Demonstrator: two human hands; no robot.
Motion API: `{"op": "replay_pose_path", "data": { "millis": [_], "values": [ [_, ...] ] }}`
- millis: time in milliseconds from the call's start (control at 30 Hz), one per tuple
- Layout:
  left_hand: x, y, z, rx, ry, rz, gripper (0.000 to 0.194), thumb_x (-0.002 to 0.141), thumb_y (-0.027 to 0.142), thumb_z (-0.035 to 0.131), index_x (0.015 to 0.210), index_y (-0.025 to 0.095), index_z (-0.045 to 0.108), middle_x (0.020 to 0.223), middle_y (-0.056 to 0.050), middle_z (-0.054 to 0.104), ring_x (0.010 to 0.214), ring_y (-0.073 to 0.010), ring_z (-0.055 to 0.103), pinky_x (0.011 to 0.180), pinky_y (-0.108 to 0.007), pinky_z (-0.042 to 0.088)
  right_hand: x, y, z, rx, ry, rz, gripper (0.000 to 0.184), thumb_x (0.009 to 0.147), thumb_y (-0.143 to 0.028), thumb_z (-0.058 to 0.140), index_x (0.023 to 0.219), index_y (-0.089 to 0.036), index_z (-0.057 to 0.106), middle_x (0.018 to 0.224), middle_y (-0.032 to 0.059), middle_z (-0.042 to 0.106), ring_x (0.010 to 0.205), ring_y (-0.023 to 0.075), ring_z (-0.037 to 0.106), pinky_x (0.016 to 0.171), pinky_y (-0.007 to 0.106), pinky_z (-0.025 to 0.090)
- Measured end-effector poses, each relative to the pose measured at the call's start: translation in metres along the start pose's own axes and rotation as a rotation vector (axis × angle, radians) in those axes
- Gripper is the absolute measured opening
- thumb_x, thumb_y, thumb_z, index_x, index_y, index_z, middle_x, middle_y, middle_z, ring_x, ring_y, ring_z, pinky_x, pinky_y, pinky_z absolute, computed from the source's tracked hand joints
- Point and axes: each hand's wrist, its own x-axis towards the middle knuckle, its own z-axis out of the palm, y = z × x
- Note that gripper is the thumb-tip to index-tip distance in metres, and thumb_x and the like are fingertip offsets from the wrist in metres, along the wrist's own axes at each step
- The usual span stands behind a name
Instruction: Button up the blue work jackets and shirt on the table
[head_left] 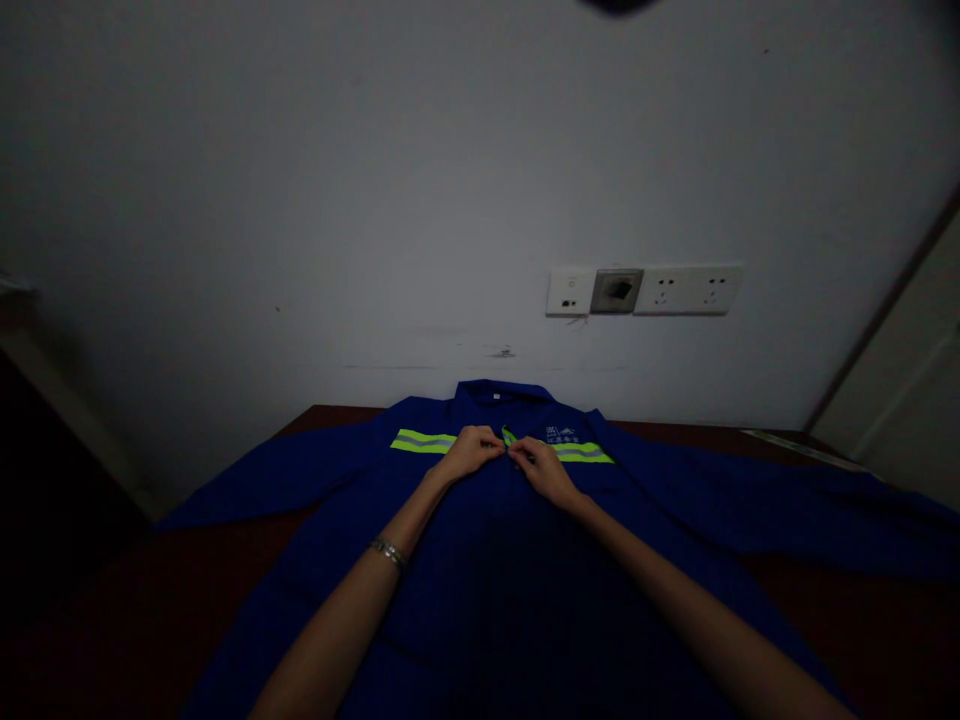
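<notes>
A blue work jacket [442,560] with yellow-green reflective bands lies spread out, its collar toward the wall and its sleeves out to both sides. My left hand [472,450] pinches the front edge at chest height, beside the left part of the band. Close by, my right hand [544,468] pinches the opposite front edge, just below a white printed logo. Between the fingertips a bit of the reflective band is folded up. Whether a button or other fastener is held there is too small and dark to tell. A bracelet circles my left wrist.
The jacket rests on a dark reddish table [172,600] pushed against a pale wall [300,200]. A row of sockets [645,291] is set in the wall above the right side. A pale strip [810,450] lies near the table's back right edge. Dark furniture stands at far left.
</notes>
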Motion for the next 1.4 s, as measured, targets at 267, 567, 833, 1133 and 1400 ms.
{"op": "replay_pose_path", "data": {
  "millis": [267, 567, 833, 1133, 1400],
  "values": [
    [-0.003, 0.000, -0.003, 0.124, -0.044, -0.004, 0.017, 0.074, 0.015, 0.056, 0.077, 0.013, 0.072, 0.069, -0.002, 0.061, 0.063, -0.0109, 0.052, 0.060, -0.018, 0.035, 0.002, -0.007, -0.005, 0.020, -0.006, 0.009, 0.015, 0.081, -0.024, 0.050, 0.076, -0.017, 0.063, 0.073, 0.0039, 0.063, 0.068, 0.0157, 0.057, 0.066, 0.027, 0.043],
    [-0.003, 0.001, -0.006, 0.136, -0.039, -0.003, 0.014, 0.072, 0.012, 0.058, 0.077, 0.013, 0.071, 0.073, -0.002, 0.062, 0.066, -0.0101, 0.054, 0.060, -0.018, 0.037, 0.008, -0.040, -0.010, -0.199, -0.106, 0.248, 0.021, 0.070, -0.035, 0.058, 0.063, -0.016, 0.060, 0.062, 0.0020, 0.059, 0.059, 0.0135, 0.053, 0.053, 0.022, 0.032],
    [0.001, -0.002, -0.021, 0.161, -0.072, -0.068, 0.019, 0.071, 0.014, 0.057, 0.083, 0.012, 0.071, 0.077, -0.003, 0.067, 0.068, -0.0110, 0.056, 0.063, -0.019, 0.040, 0.013, -0.048, -0.030, -0.295, -0.052, 0.313, 0.015, 0.070, -0.027, 0.053, 0.058, -0.017, 0.054, 0.059, 0.0008, 0.058, 0.055, 0.0121, 0.049, 0.052, 0.022, 0.027],
    [-0.031, -0.005, -0.089, 0.177, -0.035, -0.311, 0.024, 0.065, 0.023, 0.062, 0.083, 0.009, 0.071, 0.065, -0.003, 0.064, 0.058, -0.0106, 0.053, 0.053, -0.019, 0.038, 0.021, -0.075, -0.023, -0.020, -0.120, 0.195, 0.012, 0.070, -0.020, 0.051, 0.072, -0.016, 0.063, 0.062, 0.0003, 0.060, 0.057, 0.0108, 0.053, 0.053, 0.020, 0.036],
    [-0.092, -0.035, -0.101, 0.155, -0.015, -0.440, 0.020, 0.066, 0.020, 0.056, 0.076, 0.009, 0.070, 0.065, -0.002, 0.064, 0.057, -0.0106, 0.053, 0.054, -0.019, 0.038, 0.054, -0.090, 0.048, 0.259, -0.537, 0.512, 0.010, 0.066, -0.007, 0.055, 0.073, -0.012, 0.061, 0.055, -0.0009, 0.058, 0.043, 0.0082, 0.053, 0.040, 0.017, 0.045]
  ]
}}
